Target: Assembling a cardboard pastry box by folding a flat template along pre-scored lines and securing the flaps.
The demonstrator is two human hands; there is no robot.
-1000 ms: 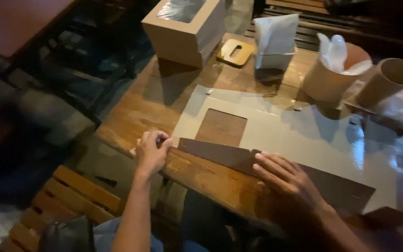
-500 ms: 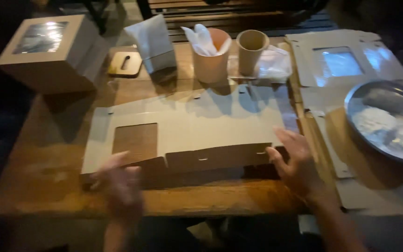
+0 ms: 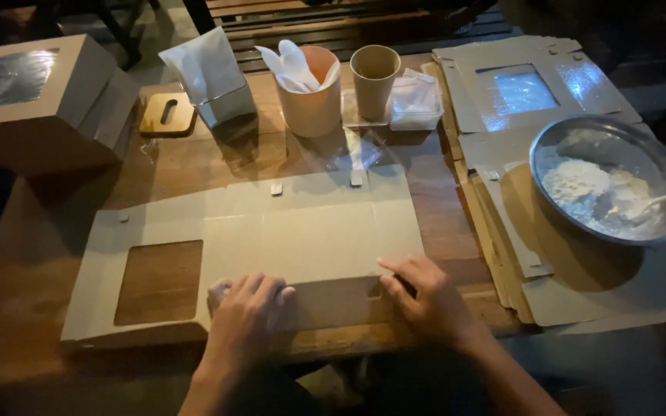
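A flat unfolded cardboard box blank [image 3: 302,239] with a rectangular window cut-out lies on the wooden table [image 3: 32,254] in front of me. Its near flap is folded up along the table's front edge. My left hand [image 3: 247,308] presses flat on that flap near its middle. My right hand [image 3: 425,296] rests on the flap's right end, fingers spread on the crease. Neither hand grips anything.
An assembled windowed box [image 3: 40,100] stands at the far left. A napkin holder [image 3: 210,77], a cup of white spoons [image 3: 306,88] and a paper cup [image 3: 374,77] stand behind. A stack of flat blanks [image 3: 518,100] and a metal bowl of flour [image 3: 607,181] lie to the right.
My view has shifted and steadied over the blank. My left hand moved right onto the middle of the folded flap; my right hand moved slightly left along the crease.
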